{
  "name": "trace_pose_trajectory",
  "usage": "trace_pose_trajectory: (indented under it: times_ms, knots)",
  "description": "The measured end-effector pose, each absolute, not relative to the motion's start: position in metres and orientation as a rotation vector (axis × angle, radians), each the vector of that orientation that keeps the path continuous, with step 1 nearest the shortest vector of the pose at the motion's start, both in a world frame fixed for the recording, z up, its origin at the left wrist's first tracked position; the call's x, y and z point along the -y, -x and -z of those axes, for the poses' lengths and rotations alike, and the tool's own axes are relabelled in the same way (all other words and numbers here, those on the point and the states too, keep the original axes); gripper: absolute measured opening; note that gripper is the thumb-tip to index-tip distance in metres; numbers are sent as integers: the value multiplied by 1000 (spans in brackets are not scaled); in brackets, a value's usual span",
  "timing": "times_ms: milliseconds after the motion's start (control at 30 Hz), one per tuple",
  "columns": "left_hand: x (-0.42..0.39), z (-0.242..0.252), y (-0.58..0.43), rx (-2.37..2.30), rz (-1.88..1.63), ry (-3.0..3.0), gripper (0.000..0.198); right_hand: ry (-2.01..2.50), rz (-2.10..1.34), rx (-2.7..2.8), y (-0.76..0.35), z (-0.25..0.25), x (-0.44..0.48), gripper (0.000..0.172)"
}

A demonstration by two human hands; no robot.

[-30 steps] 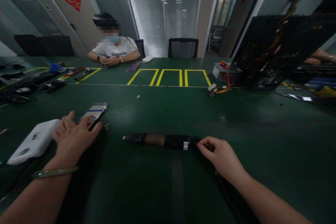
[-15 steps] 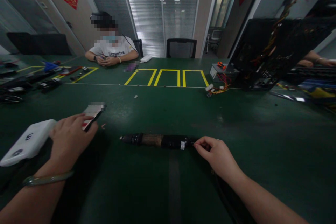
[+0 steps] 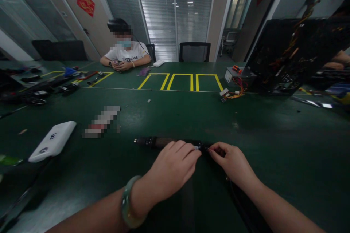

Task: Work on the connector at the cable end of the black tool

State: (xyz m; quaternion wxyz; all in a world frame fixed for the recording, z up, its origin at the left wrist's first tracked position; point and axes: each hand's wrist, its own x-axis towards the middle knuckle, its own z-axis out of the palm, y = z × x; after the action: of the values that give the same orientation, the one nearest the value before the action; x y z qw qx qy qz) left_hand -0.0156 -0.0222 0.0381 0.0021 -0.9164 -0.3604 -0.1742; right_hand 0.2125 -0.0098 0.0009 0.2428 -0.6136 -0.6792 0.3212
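Observation:
A black electric screwdriver (image 3: 162, 142) lies crosswise on the green table, its bit end pointing left. My left hand (image 3: 176, 165), with a jade-green bangle at the wrist, reaches over the rear part of the body, fingers closed around it and hiding much of it. At the tool's right end my right hand (image 3: 229, 158) pinches the cable end close to the rear connector; the fingertips cover the exact contact. A dark cable (image 3: 232, 193) runs from there toward the lower right, under my right forearm. Left of the tool lies a flat, blurred-out slab (image 3: 105, 121).
A white power bank (image 3: 53, 142) with a cord lies at left. Tools and cables (image 3: 62, 85) clutter the far left. Yellow tape outlines (image 3: 180, 74) mark the far side, where a masked person (image 3: 127, 52) sits. A metal box with wires (image 3: 236, 78) and a tilted black case (image 3: 279, 58) stand right.
My left hand has left the flat slab and moved right onto the screwdriver's body. My right hand keeps its pinch at the cable end. The view has turned slightly left.

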Motion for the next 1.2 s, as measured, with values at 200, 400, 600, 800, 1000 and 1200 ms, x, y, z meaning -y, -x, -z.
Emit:
trace_pose_trajectory:
  times_ms: [200, 400, 600, 800, 1000, 1200]
  knots:
    - [3, -17, -30, 1069, 573, 2950, 25, 1661, -810, 1896, -212, 0, 8, 16]
    - [-9, -14, -36, 1221, 585, 2961, 10, 1677, -799, 1900, -213, 2, 8, 20]
    - [-14, -9, -28, 1275, 611, 2973, 4, 1663, -863, 1892, -215, 4, 8, 21]
    - [-16, -2, -27, 1180, 625, 2961, 7, 1627, -907, 1887, -217, 9, 7, 22]
    - [-18, -2, -24, 1143, 636, 2981, 10, 1601, -947, 1815, -218, 14, 5, 17]
    - [-20, -1, -25, 1093, 591, 2969, 8, 1593, -941, 1848, -217, 11, 3, 13]
